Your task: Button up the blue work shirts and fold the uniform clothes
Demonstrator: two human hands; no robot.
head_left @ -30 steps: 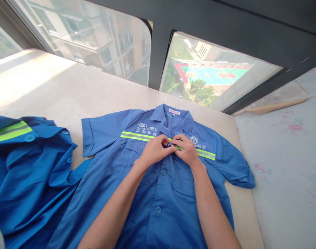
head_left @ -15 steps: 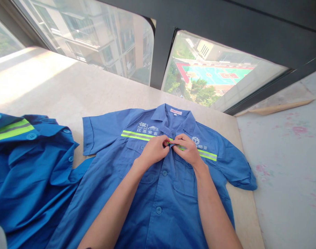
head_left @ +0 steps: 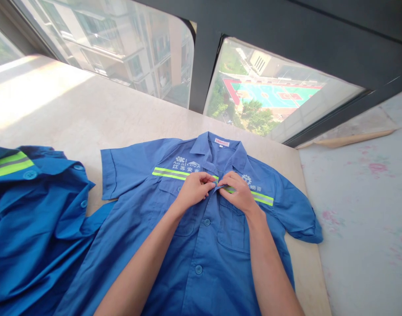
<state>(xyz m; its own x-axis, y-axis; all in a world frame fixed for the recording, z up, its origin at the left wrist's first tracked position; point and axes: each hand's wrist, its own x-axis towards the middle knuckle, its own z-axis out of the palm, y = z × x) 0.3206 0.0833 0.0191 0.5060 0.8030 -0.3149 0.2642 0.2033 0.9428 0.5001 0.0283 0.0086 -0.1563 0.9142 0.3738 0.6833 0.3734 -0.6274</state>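
Blue short-sleeved work shirt point(head_left: 174, 245) lies flat, front up, on pale beige stone desk point(head_left: 88, 118), collar pointing to the window, hem running out of the bottom edge. Neon yellow-green reflective stripe point(head_left: 169, 173) runs across its chest, with white logo and characters point(head_left: 186, 163) just above it on the picture's left side. Red-and-white neck label point(head_left: 222, 141) shows inside the open collar.

Left hand point(head_left: 194, 189) and right hand point(head_left: 238, 191) meet at the shirt's front placket, at stripe height, both forearms lying over the lower front. Left fingers point(head_left: 207, 179) are pinched together on the placket edge; right fingers point(head_left: 227, 181) are pinched on the opposite edge, fingertips of the two hands nearly touching. What sits between them is hidden by the fingers. Two round blue buttons point(head_left: 206, 222) below the hands look fastened.

Second blue work shirt point(head_left: 32, 219), crumpled, with its own neon stripe, lies on the desk to the left; its cloth touches or overlaps the flat shirt's lower left side.

Dark-framed window point(head_left: 201, 66) runs along the desk's far edge, with buildings and a coloured sports court visible through it. Pale surface with faded pink blotches point(head_left: 368, 197) adjoins the desk on the right.
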